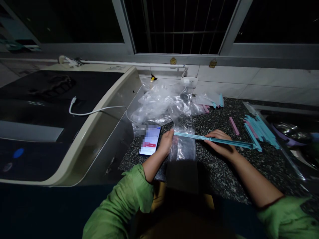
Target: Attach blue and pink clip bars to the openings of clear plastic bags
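Observation:
A long light blue bag sealing clip (190,136) lies level across a clear plastic bag (183,151) over the countertop. My left hand (165,142) is closed, thumb and fingers pinching the left end of the clip at the bag's edge. Farther right, my right hand (221,146) grips the clip near its middle, and its right end sticks out past the fingers. I cannot tell whether the bag's film runs inside the clip. Several more blue clips (261,127), with pink among them, lie loose beyond my right hand. A separate pink clip (234,126) is nearby.
A lit phone (149,141) lies left of my left hand. Crumpled clear bags (159,99) are heaped at the back, beside a bag of clips (211,99). A washing machine (99,139) with a white cable (99,109) borders the left; a stove (294,132) stands right.

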{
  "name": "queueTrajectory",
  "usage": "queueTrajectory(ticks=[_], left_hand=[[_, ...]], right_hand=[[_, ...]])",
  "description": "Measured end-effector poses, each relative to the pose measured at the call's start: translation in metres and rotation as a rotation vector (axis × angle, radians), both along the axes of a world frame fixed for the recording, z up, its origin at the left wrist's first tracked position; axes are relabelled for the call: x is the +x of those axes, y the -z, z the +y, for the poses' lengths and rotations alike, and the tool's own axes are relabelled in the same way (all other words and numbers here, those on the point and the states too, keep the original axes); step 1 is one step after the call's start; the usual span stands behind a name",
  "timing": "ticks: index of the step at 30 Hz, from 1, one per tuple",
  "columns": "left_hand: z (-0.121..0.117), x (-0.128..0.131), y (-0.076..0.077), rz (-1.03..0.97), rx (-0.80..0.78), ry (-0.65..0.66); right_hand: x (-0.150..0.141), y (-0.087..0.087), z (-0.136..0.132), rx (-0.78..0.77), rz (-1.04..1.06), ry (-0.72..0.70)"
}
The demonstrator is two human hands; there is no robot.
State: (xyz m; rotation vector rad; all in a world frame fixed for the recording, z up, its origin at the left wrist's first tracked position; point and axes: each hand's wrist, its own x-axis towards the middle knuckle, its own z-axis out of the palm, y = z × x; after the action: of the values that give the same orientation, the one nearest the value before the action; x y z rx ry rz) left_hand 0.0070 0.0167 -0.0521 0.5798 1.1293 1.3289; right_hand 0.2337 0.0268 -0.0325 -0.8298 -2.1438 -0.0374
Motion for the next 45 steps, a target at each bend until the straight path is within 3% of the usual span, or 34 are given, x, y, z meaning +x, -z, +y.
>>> queueTrajectory(ticks=[6, 15, 22, 31, 39, 45], left_hand=[[-0.001, -0.003, 0.003, -0.090, 0.124, 0.132], [-0.002, -0.006, 0.008, -0.066, 0.072, 0.328], [-0.008, -0.006, 0.000, -0.108, 0.063, 0.346], [0.001, 0.010, -0.012, -0.140, 0.085, 0.351], [0.003, 0.014, -0.006, -0.077, 0.080, 0.365], [0.001, 0.011, -0.005, -0.068, 0.056, 0.360]], right_hand=[[0.002, 0.004, 0.001, -0.011, -0.021, 0.068], [0.003, -0.006, -0.004, 0.020, 0.036, 0.180], [0.014, 0.003, 0.007, 0.026, 0.188, 0.309], [0.007, 0.009, 0.008, 0.014, 0.106, 0.287], [0.002, 0.022, 0.006, -0.080, 0.077, 0.250], [-0.001, 0.022, 0.001, -0.131, 0.071, 0.229]])
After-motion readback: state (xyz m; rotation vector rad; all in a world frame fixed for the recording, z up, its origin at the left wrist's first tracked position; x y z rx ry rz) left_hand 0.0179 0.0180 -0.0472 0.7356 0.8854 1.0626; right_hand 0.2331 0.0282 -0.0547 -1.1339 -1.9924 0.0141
